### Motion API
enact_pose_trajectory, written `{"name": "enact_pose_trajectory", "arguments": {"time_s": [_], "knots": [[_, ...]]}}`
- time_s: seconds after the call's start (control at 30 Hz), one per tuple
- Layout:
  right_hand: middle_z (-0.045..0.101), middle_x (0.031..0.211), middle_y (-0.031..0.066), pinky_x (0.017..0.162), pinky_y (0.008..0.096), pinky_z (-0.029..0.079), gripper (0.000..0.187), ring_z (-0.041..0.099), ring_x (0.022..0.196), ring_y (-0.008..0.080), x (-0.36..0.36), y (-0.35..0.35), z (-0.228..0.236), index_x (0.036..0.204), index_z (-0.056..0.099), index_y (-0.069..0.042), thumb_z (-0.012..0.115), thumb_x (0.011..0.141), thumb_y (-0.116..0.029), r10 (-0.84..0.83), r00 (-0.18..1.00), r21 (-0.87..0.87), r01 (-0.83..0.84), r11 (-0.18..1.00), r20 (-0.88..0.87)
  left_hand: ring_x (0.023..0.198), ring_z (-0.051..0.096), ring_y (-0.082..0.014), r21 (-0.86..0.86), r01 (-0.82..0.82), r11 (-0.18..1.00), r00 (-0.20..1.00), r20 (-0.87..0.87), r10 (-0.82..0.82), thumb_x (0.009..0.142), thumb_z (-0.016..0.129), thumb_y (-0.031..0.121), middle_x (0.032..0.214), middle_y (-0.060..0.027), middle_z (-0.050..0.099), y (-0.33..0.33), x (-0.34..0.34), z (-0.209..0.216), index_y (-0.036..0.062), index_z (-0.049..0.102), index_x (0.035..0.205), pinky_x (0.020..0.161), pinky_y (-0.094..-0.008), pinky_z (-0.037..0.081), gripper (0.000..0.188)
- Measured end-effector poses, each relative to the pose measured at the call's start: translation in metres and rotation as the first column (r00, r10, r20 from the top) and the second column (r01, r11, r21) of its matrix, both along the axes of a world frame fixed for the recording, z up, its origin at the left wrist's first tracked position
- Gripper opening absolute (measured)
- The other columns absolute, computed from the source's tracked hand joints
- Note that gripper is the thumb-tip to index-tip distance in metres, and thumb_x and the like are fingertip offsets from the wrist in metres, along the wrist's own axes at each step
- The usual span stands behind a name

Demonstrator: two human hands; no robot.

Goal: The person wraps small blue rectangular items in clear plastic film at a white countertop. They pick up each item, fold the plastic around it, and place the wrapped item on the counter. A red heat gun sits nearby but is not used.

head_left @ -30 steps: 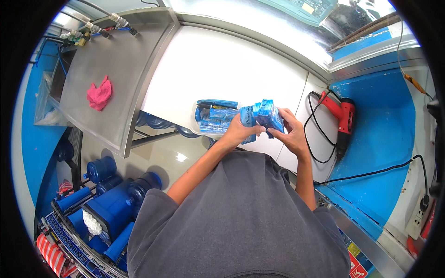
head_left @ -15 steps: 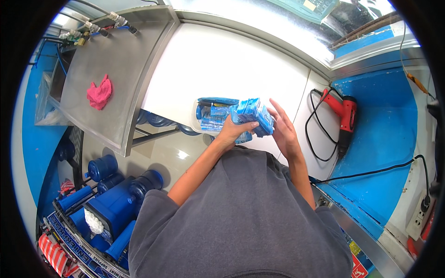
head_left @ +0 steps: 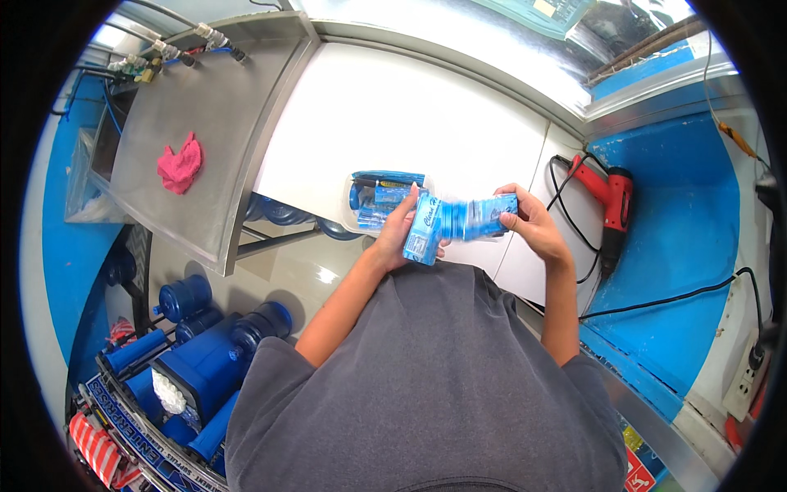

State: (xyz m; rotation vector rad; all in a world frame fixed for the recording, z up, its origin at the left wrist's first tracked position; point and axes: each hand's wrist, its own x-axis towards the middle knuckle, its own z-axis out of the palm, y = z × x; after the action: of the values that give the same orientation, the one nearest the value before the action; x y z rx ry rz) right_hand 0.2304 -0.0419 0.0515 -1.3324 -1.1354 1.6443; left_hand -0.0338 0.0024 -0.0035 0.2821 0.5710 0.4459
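My left hand (head_left: 397,234) grips one end of a stack of flat blue printed labels (head_left: 453,223), and my right hand (head_left: 529,225) grips the other end. The stack is fanned sideways between my hands and looks blurred in the middle. It hangs just above the near edge of the white table (head_left: 410,123). Right behind my left hand lies a clear bag (head_left: 379,197) with more blue labels in it.
A red heat gun (head_left: 611,201) with a black cord lies to the right on the table. A steel counter (head_left: 213,123) on the left bears a pink rag (head_left: 180,162). Blue water jugs (head_left: 197,344) stand on the floor at lower left. A blue wall (head_left: 680,246) is on the right.
My hands have drawn apart, and the bunched stack of labels has spread out sideways between them. My right hand has shifted to the right.
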Motion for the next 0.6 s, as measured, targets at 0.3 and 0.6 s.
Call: {"name": "enact_pose_trajectory", "arguments": {"time_s": [0.3, 0.6], "knots": [[0.060, 0.107, 0.0035, 0.091, 0.0348, 0.046, 0.035, 0.056, 0.098, 0.0152, -0.036, 0.029, 0.040, 0.118, 0.057, -0.006, 0.071, 0.086, -0.007, 0.387, 0.875, 0.130, -0.437, 0.890, 0.291, 0.092, 0.071, -0.0213, 0.229, 0.337, 0.913, 0.906, -0.345, -0.247, 0.102, 0.035, 0.063, 0.109, -0.0141, 0.066, 0.020, 0.017, 0.005, 0.0006, 0.053, 0.129, 0.078, -0.0330, 0.062, 0.070], [0.063, 0.116, 0.0054, 0.097, 0.0400, 0.048, 0.037, 0.059, 0.107, 0.0194, -0.027, 0.021, 0.039, 0.119, 0.059, -0.007, 0.072, 0.084, -0.007, 0.401, 0.871, 0.098, -0.442, 0.892, 0.284, 0.092, 0.068, -0.0143, 0.193, 0.299, 0.934, 0.893, -0.401, -0.203, 0.102, 0.046, 0.058, 0.103, -0.0081, 0.066, 0.004, 0.015, 0.012, -0.0011, 0.058, 0.126, 0.078, -0.0270, 0.058, 0.064]]}}
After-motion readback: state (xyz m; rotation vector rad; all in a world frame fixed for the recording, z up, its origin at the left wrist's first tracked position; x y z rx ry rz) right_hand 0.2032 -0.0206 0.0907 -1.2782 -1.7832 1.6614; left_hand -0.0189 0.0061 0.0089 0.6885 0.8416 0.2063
